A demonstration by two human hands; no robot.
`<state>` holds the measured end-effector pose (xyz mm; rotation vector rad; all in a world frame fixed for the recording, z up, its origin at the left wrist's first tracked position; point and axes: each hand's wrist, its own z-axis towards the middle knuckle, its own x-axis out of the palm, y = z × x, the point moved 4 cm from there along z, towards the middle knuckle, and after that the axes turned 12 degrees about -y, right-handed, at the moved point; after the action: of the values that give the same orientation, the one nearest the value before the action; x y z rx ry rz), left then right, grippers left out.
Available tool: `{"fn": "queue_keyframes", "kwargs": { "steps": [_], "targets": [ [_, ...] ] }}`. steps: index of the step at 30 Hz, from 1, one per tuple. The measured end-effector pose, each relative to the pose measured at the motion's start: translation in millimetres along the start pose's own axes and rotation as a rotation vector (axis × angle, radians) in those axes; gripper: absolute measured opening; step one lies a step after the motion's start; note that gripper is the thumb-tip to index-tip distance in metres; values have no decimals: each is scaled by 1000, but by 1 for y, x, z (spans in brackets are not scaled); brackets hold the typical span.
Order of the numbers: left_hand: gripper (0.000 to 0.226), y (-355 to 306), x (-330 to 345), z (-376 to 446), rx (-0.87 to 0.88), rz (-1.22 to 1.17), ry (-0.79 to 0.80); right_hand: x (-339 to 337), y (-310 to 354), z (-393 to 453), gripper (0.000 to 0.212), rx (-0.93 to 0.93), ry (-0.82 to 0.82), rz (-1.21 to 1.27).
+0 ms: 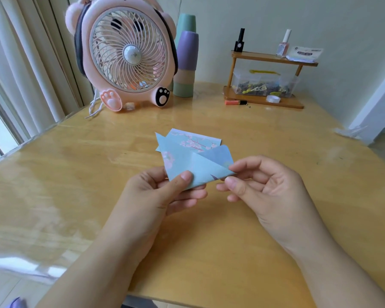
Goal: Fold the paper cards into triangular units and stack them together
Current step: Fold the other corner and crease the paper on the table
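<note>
A light blue paper card (191, 163) with pink blossom print is held above the wooden table (76, 174), partly folded, one corner turned over into a triangular flap. My left hand (165, 192) pinches its lower left edge with thumb on top. My right hand (260, 185) pinches the folded right tip between thumb and forefinger. Behind it, more blue blossom cards (193, 138) lie flat on the table, partly hidden by the held card, with a pointed folded piece (160, 141) sticking out at their left.
A pink bear-shaped fan (127, 56) stands at the back left with stacked cups (186, 63) beside it. At the back right is a small wooden shelf (267, 76) with nail polish bottles, a clear box of clips, tape and an orange marker (235, 102).
</note>
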<state>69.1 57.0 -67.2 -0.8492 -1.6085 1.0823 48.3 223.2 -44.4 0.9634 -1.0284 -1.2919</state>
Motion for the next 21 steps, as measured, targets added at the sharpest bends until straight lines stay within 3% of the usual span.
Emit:
{"fn": "queue_keyframes", "kwargs": {
  "steps": [5,10,16,21],
  "targets": [
    [25,0,1,-1,24,9,13,-2,0,1,10,23,-50,23],
    [18,-1,3,-3,72,31,67,1,-2,-1,36,177,-52,66],
    [22,1,6,-4,58,76,131,-2,-1,0,12,96,-75,50],
    [35,0,6,-5,79,99,153,-3,3,-1,11,20,-82,24]
  ]
}}
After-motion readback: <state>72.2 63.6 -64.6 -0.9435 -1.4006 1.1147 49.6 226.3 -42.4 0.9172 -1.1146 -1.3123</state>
